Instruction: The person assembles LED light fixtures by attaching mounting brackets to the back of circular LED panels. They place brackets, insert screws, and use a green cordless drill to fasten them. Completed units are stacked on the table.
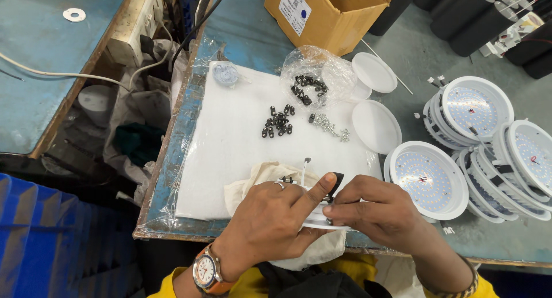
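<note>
Pinching a small black clip (336, 180) between both hands: left hand (270, 220) forefinger presses it from the left, right hand (374, 209) fingers close on it from the right. Clip stands upright over the white lamp rim (322, 222), on a cloth (253, 183), both hands equally near.

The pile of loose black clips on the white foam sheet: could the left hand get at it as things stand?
Probably yes. The black clips lie uncovered on the foam sheet, nothing standing before them, though the left hand is now pressed on a white lamp part.
</note>
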